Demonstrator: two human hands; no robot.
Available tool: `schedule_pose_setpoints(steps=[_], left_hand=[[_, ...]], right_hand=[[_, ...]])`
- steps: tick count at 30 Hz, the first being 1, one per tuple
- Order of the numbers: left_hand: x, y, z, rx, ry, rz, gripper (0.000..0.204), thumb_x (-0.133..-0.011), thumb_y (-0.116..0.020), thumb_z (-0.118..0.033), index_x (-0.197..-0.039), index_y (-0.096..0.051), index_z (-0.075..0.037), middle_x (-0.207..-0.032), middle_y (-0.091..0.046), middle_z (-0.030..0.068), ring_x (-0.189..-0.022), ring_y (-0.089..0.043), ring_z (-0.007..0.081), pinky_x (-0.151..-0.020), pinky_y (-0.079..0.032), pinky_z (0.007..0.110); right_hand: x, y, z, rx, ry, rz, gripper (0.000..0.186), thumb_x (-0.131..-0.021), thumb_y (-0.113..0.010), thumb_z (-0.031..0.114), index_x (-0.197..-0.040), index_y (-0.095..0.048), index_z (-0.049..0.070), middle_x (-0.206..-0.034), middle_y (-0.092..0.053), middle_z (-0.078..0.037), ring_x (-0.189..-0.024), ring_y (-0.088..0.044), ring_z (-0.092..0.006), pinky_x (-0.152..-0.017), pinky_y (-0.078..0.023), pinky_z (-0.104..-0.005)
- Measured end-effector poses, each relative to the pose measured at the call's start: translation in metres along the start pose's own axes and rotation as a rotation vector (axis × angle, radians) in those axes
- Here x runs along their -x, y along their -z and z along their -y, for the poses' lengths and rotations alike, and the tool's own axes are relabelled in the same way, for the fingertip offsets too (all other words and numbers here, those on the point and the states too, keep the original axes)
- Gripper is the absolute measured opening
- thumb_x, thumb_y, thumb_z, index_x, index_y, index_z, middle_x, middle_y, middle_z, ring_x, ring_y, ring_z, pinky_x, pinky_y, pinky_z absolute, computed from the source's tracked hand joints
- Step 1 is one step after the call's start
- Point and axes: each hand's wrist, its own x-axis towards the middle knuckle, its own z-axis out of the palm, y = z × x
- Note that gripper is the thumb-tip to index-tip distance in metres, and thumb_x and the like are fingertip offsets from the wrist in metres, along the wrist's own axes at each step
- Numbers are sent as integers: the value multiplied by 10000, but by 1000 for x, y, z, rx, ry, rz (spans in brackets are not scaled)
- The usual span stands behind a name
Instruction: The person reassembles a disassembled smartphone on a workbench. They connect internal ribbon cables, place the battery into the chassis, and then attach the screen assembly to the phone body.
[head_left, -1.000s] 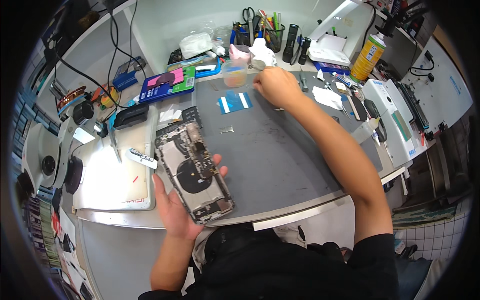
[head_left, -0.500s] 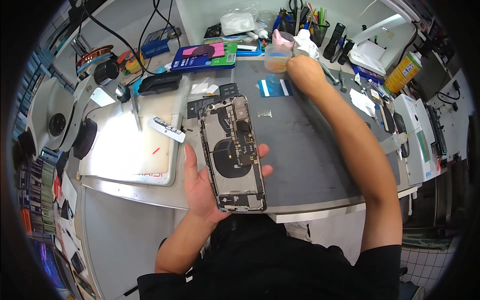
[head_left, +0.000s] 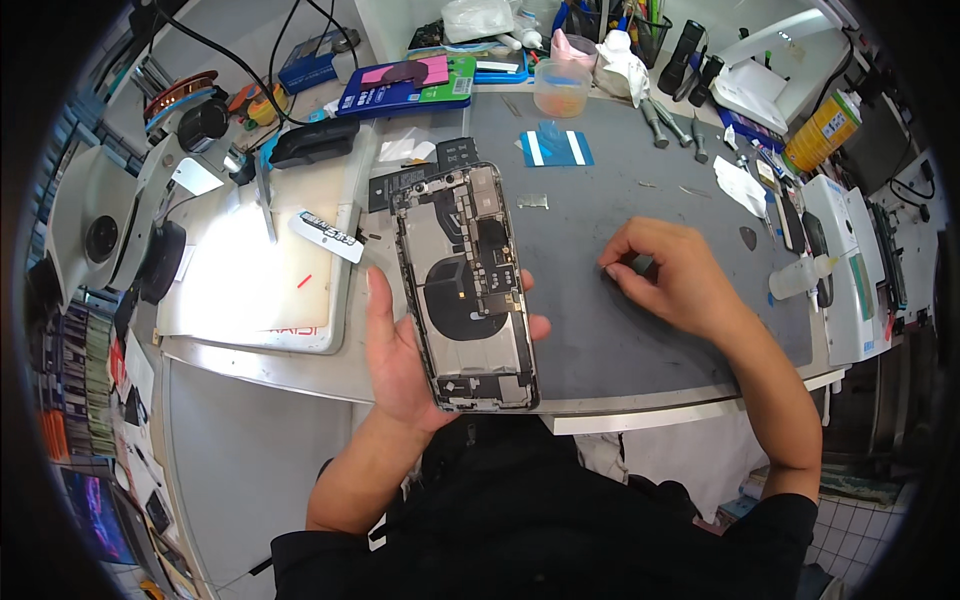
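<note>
My left hand [head_left: 405, 350] cradles an opened phone [head_left: 465, 290] from beneath, fingers curled round its metal edges, its flat boards and dark round coil showing, held above the table's near edge. My right hand [head_left: 670, 275] rests on the smooth grey mat [head_left: 620, 180], fingertips pinched together; what they grip I cannot tell. Farther back stands a clear plastic cup [head_left: 560, 88] with orange bits inside.

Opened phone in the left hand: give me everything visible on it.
The opened phone is a rectangular body with its cover off, internals facing up: a dark round coil at the middle, grey metal shields, black boards and connectors along the upper part, and a metallic frame. It is held lengthwise, top end away from the person, above the front edge of the grey mat. The left hand cradles it from beneath, thumb on its left edge and fingertips on its right.
</note>
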Motion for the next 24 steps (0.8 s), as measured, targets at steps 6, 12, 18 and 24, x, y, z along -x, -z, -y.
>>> schedule_pose_setpoints(steps=[6, 12, 18, 24], left_hand=[[-4, -2, 4, -117, -4, -40, 940, -1013, -170, -751, -1592, -285, -20, -1470, -511, 260, -1242, -607, 479, -1029, -535, 553], [-10, -9, 11, -131, -44, -191, 875, -1036, -216, -700, -1575, -311, -17, -1447, -513, 284, -1161, -654, 488, -867, -629, 593], [-9, -1, 5, -86, 3, -89, 962, -1000, -207, -773, -1530, -397, 6, -1383, -607, 217, -1219, -614, 508, -1017, -541, 572], [-7, 2, 3, -60, 15, -93, 943, -1003, -213, -766, -1550, -370, -13, -1403, -585, 226, -1205, -620, 515, -927, -594, 596]], right_hand=[[15, -3, 0, 378, 165, -46, 115, -843, -725, 41, -931, -660, 75, -873, -622, -77, -790, -667, -294, -621, -526, -351], [21, -4, 2, 524, 181, -11, 89, -929, -697, 108, -947, -624, 61, -830, -608, -62, -702, -655, -275, -586, -517, -378], [11, -1, 30, 129, 66, -113, 101, -984, -660, 114, -1024, -582, 64, -824, -680, -74, -682, -684, -285, -575, -511, -350], [-1, -5, 41, 204, 239, -82, 175, -942, -667, 81, -1089, -573, 81, -885, -670, -82, -734, -679, -307, -579, -515, -378]])
